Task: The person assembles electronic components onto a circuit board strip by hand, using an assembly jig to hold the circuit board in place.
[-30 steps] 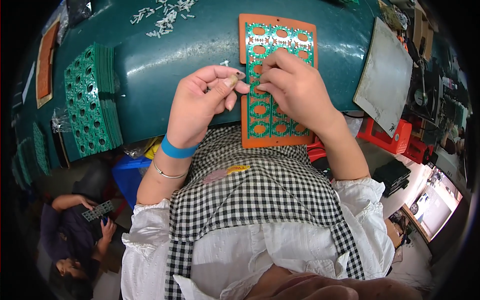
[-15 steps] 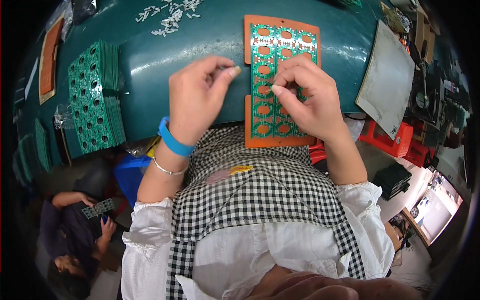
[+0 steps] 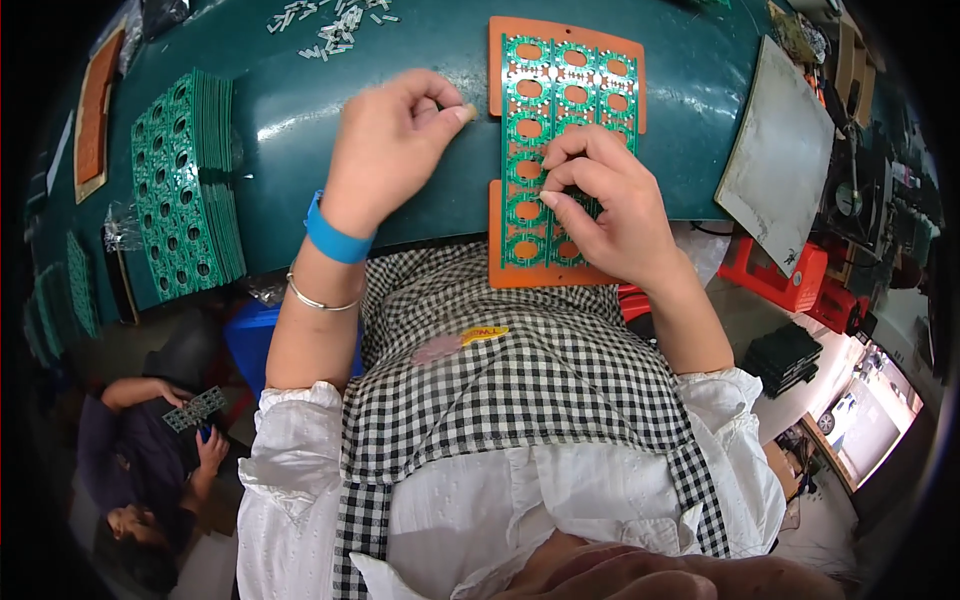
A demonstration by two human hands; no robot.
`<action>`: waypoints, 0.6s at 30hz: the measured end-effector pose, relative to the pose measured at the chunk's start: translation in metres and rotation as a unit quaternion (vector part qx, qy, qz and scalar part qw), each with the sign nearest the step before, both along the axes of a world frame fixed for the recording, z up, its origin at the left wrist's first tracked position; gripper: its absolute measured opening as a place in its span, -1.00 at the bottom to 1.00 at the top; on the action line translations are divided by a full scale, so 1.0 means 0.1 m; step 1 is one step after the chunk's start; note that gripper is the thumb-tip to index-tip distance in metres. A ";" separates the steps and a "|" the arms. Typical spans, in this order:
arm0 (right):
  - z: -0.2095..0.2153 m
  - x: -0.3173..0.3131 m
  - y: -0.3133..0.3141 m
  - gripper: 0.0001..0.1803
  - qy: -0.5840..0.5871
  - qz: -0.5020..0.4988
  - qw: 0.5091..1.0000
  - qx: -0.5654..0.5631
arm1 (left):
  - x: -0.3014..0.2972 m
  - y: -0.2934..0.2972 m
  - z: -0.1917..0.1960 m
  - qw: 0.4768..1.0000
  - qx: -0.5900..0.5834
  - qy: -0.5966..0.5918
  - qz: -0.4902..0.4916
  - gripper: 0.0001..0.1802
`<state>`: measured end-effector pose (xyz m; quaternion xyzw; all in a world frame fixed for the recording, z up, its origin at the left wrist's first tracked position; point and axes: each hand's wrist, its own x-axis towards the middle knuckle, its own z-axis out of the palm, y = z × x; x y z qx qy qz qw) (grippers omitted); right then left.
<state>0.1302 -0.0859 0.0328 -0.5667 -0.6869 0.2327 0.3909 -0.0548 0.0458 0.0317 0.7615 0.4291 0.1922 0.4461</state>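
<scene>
A green circuit board panel (image 3: 528,148) with rows of oval openings lies on an orange backing board (image 3: 494,235) at the table's near edge. Over the panel's nearer half is my right hand (image 3: 612,205), thumb and forefinger pinched close to its surface; any small part between them is hidden. To the left of the backing board, my left hand (image 3: 395,150) hovers above the table with thumb and forefinger pressed together. What sits in that pinch is too small to make out. My right hand covers part of the panel's right columns.
Small white parts (image 3: 340,30) lie scattered at the table's far side. A stack of green panels (image 3: 190,190) stands at left, near another orange board (image 3: 100,120). At right is a grey sheet (image 3: 775,155) above a red stool (image 3: 770,275). Another person (image 3: 130,450) works lower left.
My right hand has moved slightly nearer along the panel. My left hand has shifted a little farther away, still pinched. The whole view has moved slightly.
</scene>
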 end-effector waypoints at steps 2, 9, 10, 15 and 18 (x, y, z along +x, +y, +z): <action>-0.02 0.01 -0.01 -0.85 0.006 -0.003 1.000 -0.003 | -0.08 0.07 0.00 0.993 -0.083 -0.082 0.010 -0.91; 0.00 0.00 0.00 -0.86 -0.009 0.003 1.000 0.009 | -0.25 0.13 0.05 0.772 -0.500 -0.388 0.066 -0.95; 0.01 0.01 0.00 -0.86 -0.009 0.002 1.000 0.007 | -0.25 0.11 0.03 0.778 -0.495 -0.384 0.043 -0.95; 0.04 -0.02 0.02 -0.86 -0.074 0.015 0.997 0.020 | -0.23 -0.03 0.04 0.814 -0.460 -0.355 0.015 -0.92; 0.03 -0.02 0.02 -0.85 -0.075 0.014 0.997 0.017 | -0.19 -0.10 0.07 0.856 -0.415 -0.307 0.036 -0.86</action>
